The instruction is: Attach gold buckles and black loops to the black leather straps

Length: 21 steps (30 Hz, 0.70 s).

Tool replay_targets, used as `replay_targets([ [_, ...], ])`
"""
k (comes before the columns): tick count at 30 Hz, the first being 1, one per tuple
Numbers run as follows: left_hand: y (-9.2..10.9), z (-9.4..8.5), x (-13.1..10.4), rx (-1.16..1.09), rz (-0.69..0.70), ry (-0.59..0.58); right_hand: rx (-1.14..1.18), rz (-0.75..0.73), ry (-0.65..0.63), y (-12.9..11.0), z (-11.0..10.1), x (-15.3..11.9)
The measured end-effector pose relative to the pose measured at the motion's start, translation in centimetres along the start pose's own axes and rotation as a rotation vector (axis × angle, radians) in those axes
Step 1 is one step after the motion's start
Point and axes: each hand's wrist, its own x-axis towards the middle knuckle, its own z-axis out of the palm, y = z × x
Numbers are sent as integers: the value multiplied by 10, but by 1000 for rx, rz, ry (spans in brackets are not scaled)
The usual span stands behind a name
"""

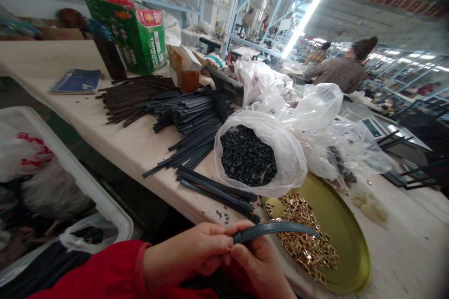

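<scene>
On the workbench (147, 149) we keep the bag of black caps (252, 154) and brass-clip tray (347, 238) close. Left hand (191, 254) and right hand (257, 266) pinch the dark strap (277, 230) at its end; grip firmly, keeping the strap level.

The green carton (128, 32) shows "50" on its red top; other print there is unreadable.

Right hand (261, 266) cut off by btm edge; strap (277, 230) end hidden in hands.
</scene>
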Motion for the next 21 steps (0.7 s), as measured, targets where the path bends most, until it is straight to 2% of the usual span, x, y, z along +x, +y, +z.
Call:
replay_targets([
  [2,-6,0,1,202,124,99,-88,-46,71,2,0,0],
  [7,-24,-6,5,1230,534,472,-117,-20,240,20,-1,0],
  [9,-27,-10,7,1509,691,524,-70,1,283,27,0,0],
  [11,-28,-13,8,1656,764,518,-8,20,324,31,3,2],
  [14,-26,-15,7,1710,753,480,49,27,380,31,7,6],
  [16,-24,-15,6,1605,677,462,50,33,372,28,7,8],
  [18,-21,-13,3,1356,515,424,35,43,296,24,4,7],
  [21,-18,-10,0,922,260,300,-21,24,146,17,-3,2],
])
